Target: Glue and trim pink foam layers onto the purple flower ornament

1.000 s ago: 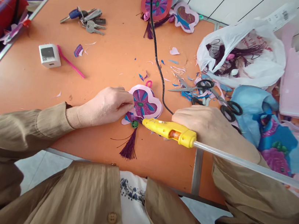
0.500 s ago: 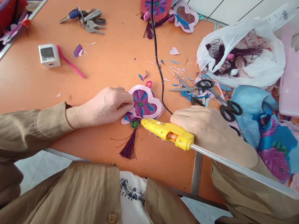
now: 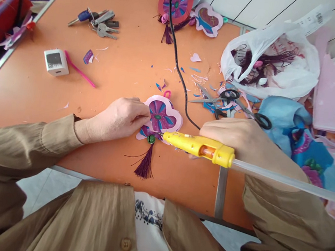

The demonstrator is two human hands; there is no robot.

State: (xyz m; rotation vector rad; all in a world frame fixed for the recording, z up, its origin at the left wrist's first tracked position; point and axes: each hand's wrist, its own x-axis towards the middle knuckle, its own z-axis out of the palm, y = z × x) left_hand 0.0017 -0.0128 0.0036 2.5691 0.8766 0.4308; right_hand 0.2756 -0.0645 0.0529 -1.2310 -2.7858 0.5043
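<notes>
A yellow hot glue gun (image 3: 197, 146) with a long clear glue stick (image 3: 287, 182) in its back is in my right hand (image 3: 234, 137), which is closed round its handle. Its tip points left, at the lower edge of a pink and purple flower-shaped ornament (image 3: 167, 117). My left hand (image 3: 125, 117) pinches the ornament's left edge between thumb and fingers. Below the ornament are a green bell (image 3: 151, 139) and a dark purple tassel (image 3: 146, 164) lying on the table. A pink loop (image 3: 167, 94) shows at its top.
Scissors (image 3: 229, 94) lie among paper scraps beyond my right hand. A white plastic bag (image 3: 298, 81) holds more tassels. Keys (image 3: 102, 23) and a white charger (image 3: 56, 62) lie at left. A black cord (image 3: 177, 56) crosses the table to the glue gun.
My right hand has moved the glue gun to the right, drawing its tip back a little along the ornament's lower edge. My left hand and the ornament have stayed nearly still.
</notes>
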